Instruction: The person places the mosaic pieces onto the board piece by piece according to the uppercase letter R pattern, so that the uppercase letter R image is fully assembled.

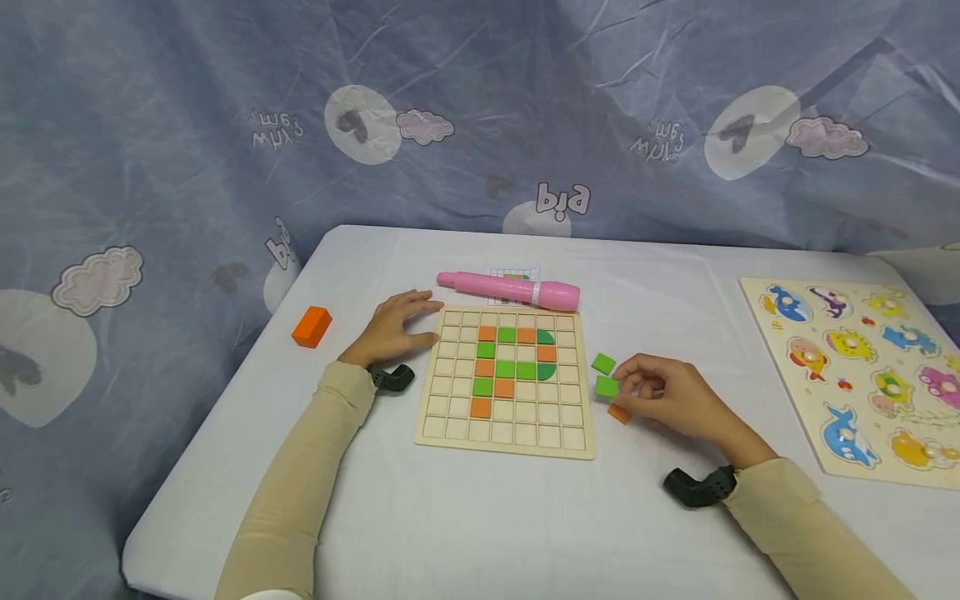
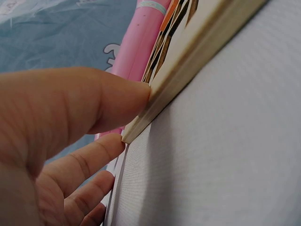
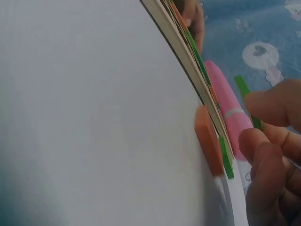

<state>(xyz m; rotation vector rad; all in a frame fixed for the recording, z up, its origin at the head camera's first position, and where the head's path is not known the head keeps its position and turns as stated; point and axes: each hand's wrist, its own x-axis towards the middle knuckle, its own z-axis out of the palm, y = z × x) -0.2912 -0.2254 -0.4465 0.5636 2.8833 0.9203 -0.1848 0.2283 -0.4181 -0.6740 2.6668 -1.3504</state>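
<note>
A wooden grid board lies mid-table, with orange and green square tiles and two dark green rounded tiles in its cells. My left hand is at its upper left corner; in the left wrist view the thumb touches the edge and the index fingertip meets the corner. My right hand, right of the board, pinches a green square tile between thumb and fingers, raised off the table. On the cloth near it lie another green tile and an orange tile.
A long pink stick with a thick end lies behind the board, partly over a small printed grid card. An orange block sits at the left. On the right is a wooden animal knob puzzle.
</note>
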